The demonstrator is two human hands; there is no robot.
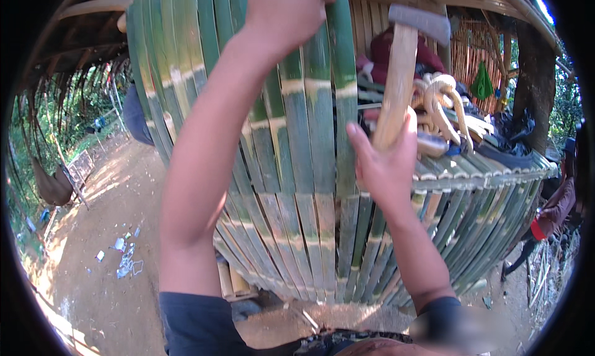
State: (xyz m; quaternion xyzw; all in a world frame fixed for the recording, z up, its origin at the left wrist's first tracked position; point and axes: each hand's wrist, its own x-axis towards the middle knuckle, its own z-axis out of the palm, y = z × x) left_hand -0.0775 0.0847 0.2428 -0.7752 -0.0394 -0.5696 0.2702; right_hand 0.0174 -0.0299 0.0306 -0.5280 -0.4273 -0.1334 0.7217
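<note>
My right hand [390, 170] grips the lower end of a hammer [398, 86], which has a pale wooden handle and a grey metal head pointing up. My left hand [288, 12] is raised to the top of a wall of upright green split-bamboo slats [316, 133]. Its fingers are curled near the upper part of one slat, partly cut off by the top edge of the view; what they hold is hidden. The hammer head is apart from the slats, to the right of my left hand.
On a bamboo platform [483, 177] at right lie coiled pale rope-like pieces [441, 95], cloth and dark plastic. A green bag [481, 83] hangs behind by a dark post [534, 77]. Someone in a reddish top [555, 204] stands far right. Litter [127, 257] lies on the dirt ground.
</note>
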